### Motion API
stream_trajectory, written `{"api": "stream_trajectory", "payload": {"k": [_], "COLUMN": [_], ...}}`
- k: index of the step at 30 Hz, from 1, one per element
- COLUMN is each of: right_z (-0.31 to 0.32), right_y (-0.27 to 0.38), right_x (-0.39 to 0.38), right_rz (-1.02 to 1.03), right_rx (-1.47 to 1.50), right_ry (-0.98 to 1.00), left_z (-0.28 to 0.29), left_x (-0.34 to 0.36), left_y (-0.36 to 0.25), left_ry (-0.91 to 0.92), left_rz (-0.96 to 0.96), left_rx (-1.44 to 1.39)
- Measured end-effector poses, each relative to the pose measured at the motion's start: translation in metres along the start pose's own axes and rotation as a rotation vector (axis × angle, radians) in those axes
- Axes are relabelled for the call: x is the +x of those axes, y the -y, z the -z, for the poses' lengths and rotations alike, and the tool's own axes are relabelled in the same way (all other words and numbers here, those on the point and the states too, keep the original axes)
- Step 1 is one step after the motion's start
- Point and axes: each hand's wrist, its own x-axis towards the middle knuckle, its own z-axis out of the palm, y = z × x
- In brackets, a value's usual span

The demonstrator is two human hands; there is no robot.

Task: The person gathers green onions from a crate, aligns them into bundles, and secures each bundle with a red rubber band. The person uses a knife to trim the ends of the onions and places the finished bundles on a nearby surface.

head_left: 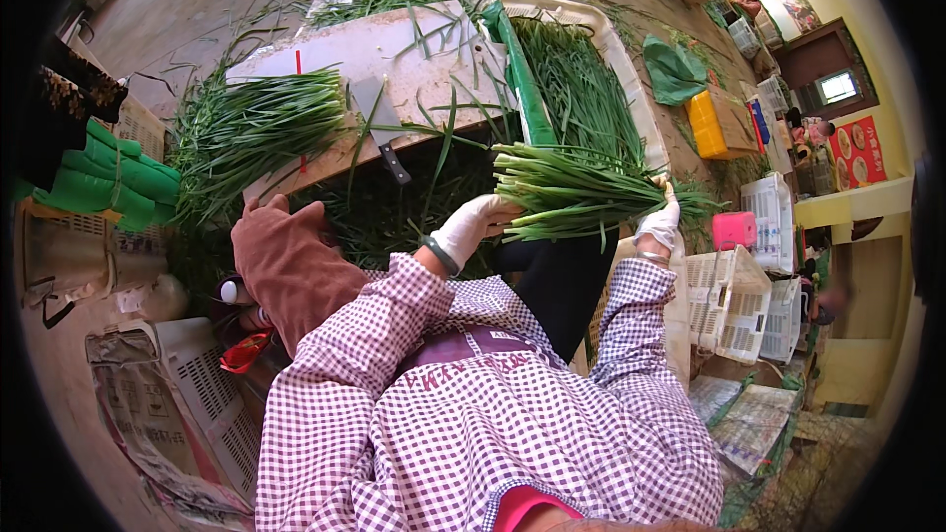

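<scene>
A bunch of long green garlic chives (pixel 581 197) lies level between my hands, over my lap and the near end of a crate. My left hand (pixel 473 227), in a white glove, has its fingers closed at the pale cut ends. Around the leafy side is my gloved right hand (pixel 660 222), gripping the bunch. On the board (pixel 414 39) to the left rests a big pile of chives (pixel 286 113). Beside it lies a cleaver (pixel 379 128), its dark handle jutting over the board's near edge. Loose leaves are strewn across the board.
A white crate (pixel 645 99) with a green liner (pixel 522 79) holds more chives. Green bundles (pixel 108 177) stand at left. Right of me are a yellow container (pixel 707 125), a pink box (pixel 734 230) and white baskets (pixel 729 300). Leaf scraps litter the floor.
</scene>
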Motion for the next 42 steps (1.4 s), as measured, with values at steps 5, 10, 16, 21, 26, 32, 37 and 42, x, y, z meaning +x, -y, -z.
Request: {"api": "stream_trajectory", "payload": {"k": [5, 10, 16, 21, 26, 32, 37, 42], "right_z": [-0.007, -0.003, -0.020, -0.028, -0.010, -0.005, -0.006, -0.013], "right_y": [0.004, 0.008, 0.018, 0.019, 0.035, 0.039, 0.033, 0.028], "right_x": [-0.010, -0.006, -0.021, -0.024, -0.010, 0.001, -0.004, -0.013], "right_rz": [0.027, 0.017, 0.000, 0.051, 0.033, -0.006, -0.026, -0.021], "right_rx": [-0.021, -0.003, 0.000, -0.105, -0.018, -0.005, 0.030, -0.051], "right_ry": [-0.023, 0.022, 0.066, 0.129, 0.056, 0.007, 0.029, 0.009], "left_z": [-0.005, -0.035, -0.002, 0.025, 0.063, 0.044, 0.000, 0.016], "left_x": [0.019, 0.006, -0.001, -0.023, -0.051, -0.025, -0.004, 0.014], "left_y": [0.004, -0.014, -0.016, -0.023, -0.042, -0.010, -0.003, 0.029], "left_ry": [-0.016, 0.055, 0.331, 0.327, -0.018, -0.112, -0.086, -0.107], "left_rz": [-0.061, -0.033, -0.105, -0.030, 0.255, -0.045, 0.220, 0.058], "left_rx": [-0.290, -0.425, -0.293, -0.085, 0.877, 0.789, 0.258, -0.039]}}
